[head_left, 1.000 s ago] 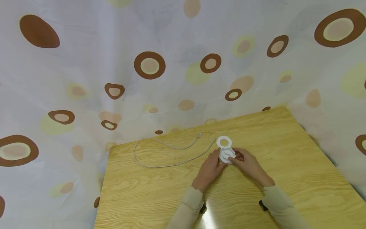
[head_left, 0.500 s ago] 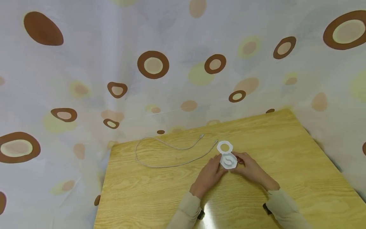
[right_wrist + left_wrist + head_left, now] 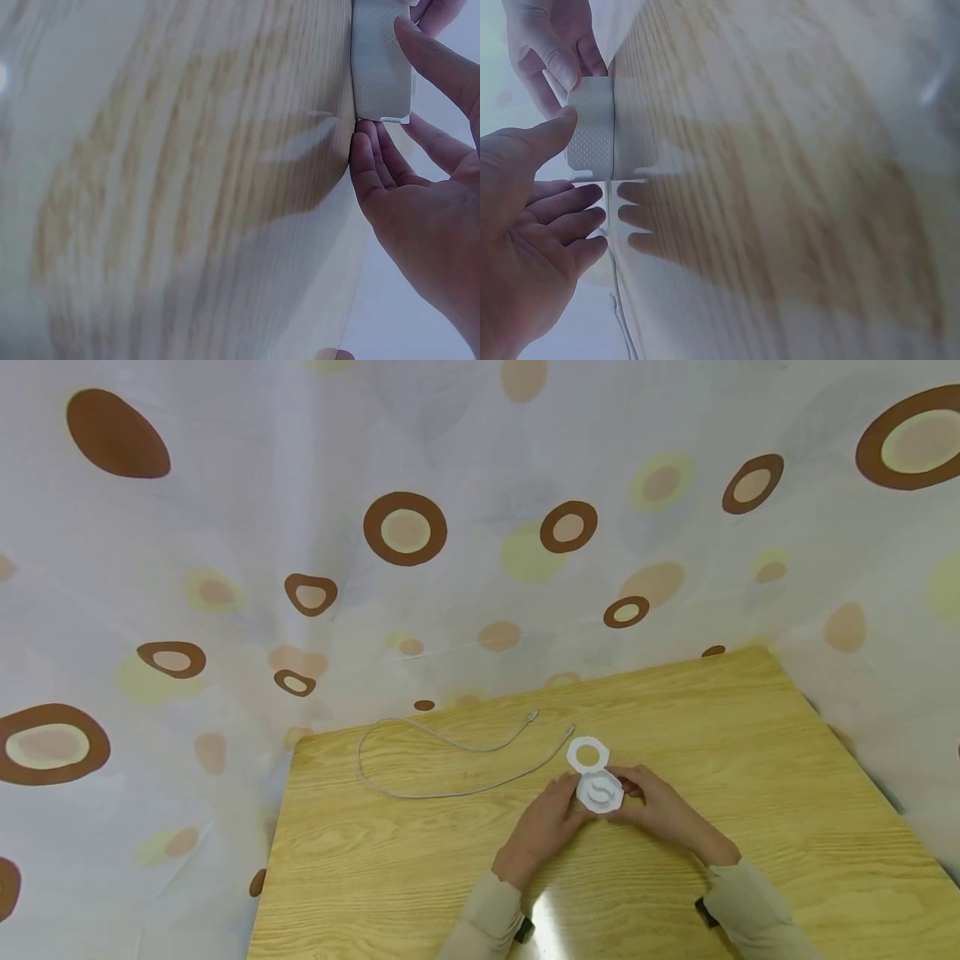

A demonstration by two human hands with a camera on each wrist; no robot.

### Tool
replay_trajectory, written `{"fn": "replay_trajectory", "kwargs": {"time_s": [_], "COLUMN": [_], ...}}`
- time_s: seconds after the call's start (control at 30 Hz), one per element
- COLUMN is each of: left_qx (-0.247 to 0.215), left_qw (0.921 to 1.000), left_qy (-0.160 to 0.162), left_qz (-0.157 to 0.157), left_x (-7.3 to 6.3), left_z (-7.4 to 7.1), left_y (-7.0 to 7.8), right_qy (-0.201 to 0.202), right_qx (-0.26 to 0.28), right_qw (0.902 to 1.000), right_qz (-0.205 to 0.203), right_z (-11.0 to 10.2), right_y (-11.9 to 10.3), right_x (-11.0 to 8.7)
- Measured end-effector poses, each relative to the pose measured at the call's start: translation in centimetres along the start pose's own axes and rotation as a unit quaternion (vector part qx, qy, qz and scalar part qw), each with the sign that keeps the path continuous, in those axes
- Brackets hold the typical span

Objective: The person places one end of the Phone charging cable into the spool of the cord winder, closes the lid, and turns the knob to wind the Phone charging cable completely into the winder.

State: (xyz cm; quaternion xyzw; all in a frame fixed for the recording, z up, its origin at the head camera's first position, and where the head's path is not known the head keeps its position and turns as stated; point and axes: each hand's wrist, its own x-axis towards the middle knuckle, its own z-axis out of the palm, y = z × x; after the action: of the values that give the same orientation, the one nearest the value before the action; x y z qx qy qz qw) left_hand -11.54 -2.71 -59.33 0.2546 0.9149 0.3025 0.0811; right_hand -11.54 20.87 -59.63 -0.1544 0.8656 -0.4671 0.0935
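Observation:
A small white polygonal case (image 3: 600,793) rests on the wooden table, its hinged lid (image 3: 588,754) flipped back away from me. The lid has a round hole, and a raised S-shaped piece shows inside the base. From the left, my left hand (image 3: 542,828) holds the case, its thumb on the textured near wall (image 3: 591,139). On the opposite side my right hand (image 3: 660,814) holds it too, the thumb on the near wall and fingers curled at the side (image 3: 381,67). Some fingertips are hidden behind the case in the head view.
A thin white cable (image 3: 442,795) lies in a wide loop left of the case, both of its plugs pointing toward the back edge. The wooden table (image 3: 375,877) meets walls covered with a dotted sheet (image 3: 465,460) behind and to the right.
A second ago my right thumb was over the inside of the base; it has since drawn back to the near wall. The case has come slightly nearer to me, lid still raised.

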Motion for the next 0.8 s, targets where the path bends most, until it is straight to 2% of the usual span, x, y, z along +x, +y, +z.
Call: {"fn": "replay_trajectory", "kwargs": {"time_s": [0.33, 0.6, 0.8], "left_qx": [0.001, -0.004, -0.004], "left_qw": [0.9998, 0.9999, 0.9997], "left_qy": [-0.002, 0.011, 0.012], "left_qz": [-0.018, -0.011, -0.02], "left_x": [-0.9, -1.6, -2.0], "left_z": [-0.2, 0.0, 0.1], "left_y": [0.0, -0.2, -0.4], "right_qy": [-0.005, -0.006, -0.006], "right_qx": [0.01, 0.011, 0.011], "right_qw": [0.9999, 0.9999, 0.9999], "right_qz": [0.001, -0.007, -0.007], "right_z": [0.6, 0.8, 1.2], "right_y": [-0.4, -0.8, -1.0], "right_x": [-0.4, -0.6, -0.9]}}
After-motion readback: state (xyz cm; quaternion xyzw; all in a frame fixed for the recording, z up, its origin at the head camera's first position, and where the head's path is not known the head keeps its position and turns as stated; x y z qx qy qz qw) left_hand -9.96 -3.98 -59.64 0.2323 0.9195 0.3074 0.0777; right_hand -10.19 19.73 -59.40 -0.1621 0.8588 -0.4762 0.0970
